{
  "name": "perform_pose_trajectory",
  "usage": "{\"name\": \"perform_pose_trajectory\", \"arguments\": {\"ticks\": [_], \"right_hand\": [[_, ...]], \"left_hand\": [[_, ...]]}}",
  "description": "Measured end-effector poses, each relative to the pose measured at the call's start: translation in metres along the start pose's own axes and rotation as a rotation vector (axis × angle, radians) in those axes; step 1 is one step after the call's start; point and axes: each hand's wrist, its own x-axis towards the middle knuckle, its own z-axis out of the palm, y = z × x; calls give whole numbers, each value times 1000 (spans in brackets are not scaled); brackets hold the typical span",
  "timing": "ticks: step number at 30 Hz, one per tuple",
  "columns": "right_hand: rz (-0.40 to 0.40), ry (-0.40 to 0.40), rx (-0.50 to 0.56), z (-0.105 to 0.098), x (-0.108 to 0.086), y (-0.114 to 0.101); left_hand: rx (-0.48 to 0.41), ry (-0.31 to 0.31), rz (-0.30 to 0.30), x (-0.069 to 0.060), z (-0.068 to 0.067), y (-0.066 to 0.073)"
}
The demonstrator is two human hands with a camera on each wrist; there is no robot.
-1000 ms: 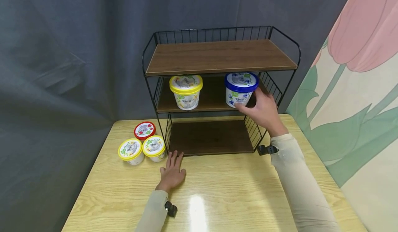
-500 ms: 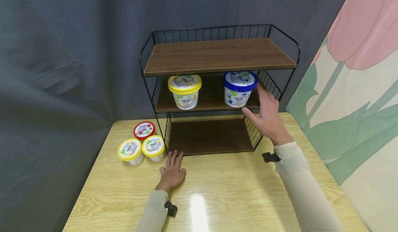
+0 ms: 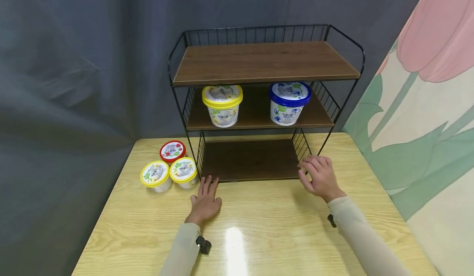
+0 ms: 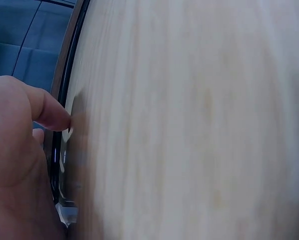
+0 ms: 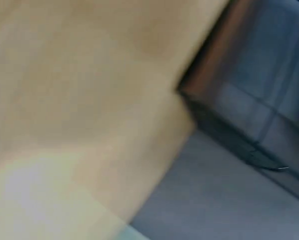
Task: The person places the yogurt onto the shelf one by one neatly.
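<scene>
My left hand (image 3: 203, 204) lies flat on the table, its straight fingertips at the lower left front edge of a three-tier rack (image 3: 264, 64). In the left wrist view, part of that hand (image 4: 12, 165) shows beside the rack's dark edge. My right hand (image 3: 320, 177) hovers by the rack's lower right front corner, fingers loosely bent and holding nothing; touch with the rack is unclear. On the middle tier stand a yellow-lidded tub (image 3: 223, 115) at left and a blue-lidded tub (image 3: 286, 114) at right, both upright and apart.
Left of the rack, a red-lidded tub (image 3: 172, 150) and two yellow-lidded tubs, one at left (image 3: 155, 174) and one at right (image 3: 184, 170), cluster on the wooden table (image 3: 274, 230). A grey curtain (image 3: 92, 62) hangs behind. The right wrist view is blurred.
My right hand has let go of the blue-lidded tub, leaving it on the middle tier, and has dropped toward the rack's lower right corner. My left hand has stayed put.
</scene>
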Motion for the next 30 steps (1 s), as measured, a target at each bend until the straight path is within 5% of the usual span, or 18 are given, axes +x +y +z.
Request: {"name": "perform_pose_trajectory", "arguments": {"ticks": [9,20,30], "right_hand": [[148,-154,-42,-4,-41,21],[326,-290,-56,-12,-57,55],[320,-236,-225,-5,-65,63]], "left_hand": [[14,-11,-34,0,6,-5],[3,-15,-53,-1,9,-9],[27,13,2,2,4,-2]]}}
